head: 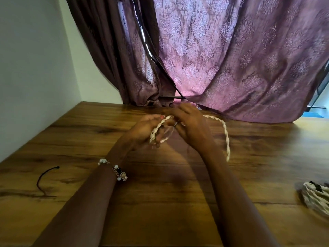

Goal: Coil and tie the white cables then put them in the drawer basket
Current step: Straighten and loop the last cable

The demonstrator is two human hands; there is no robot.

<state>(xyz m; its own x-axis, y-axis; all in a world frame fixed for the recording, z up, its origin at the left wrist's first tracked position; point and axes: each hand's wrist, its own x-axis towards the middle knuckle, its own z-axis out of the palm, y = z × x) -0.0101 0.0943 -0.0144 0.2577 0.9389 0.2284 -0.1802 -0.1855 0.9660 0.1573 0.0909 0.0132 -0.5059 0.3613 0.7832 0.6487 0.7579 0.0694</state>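
Near the desk's [160, 220] right edge lies a finished white bundle [316, 197] with a dark tie, probably set aside for the drawer basket, which is not in view. Near the left edge waits a black tie [43, 179], kept free for the next knot, I think. Toward the far edge, above the middle, the left hand [142, 130] grips the small loops of the white cable [226, 138], so they cannot spring apart. The right hand [190, 125] holds the cable with curled fingers and seems to guide its loose tail, which hangs toward the right.

White twisted cable [225, 134], purple damask-patterned curtain [240, 59], brown wood-grain table [160, 193], black tie [44, 177].
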